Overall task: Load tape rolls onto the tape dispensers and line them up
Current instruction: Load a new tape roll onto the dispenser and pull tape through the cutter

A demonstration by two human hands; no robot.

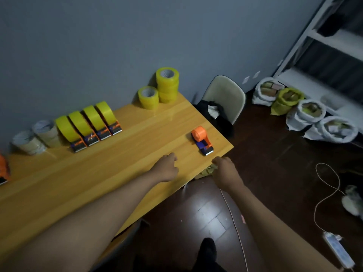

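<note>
Fingertips of both hands are hidden: left hand (167, 167) and right hand (224, 171) show loosely curled, empty grips. Empty orange dispenser (202, 140) sits apart, just beyond them, near the tabletop (137, 154) corner.

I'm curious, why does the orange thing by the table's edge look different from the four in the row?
The lone dispenser carries no tape, so its orange hub shows; the four lined-up dispensers each carry a yellow roll. It sits alone near the right hand; they stand side by side near the wall. All have orange-and-blue bodies.
</note>
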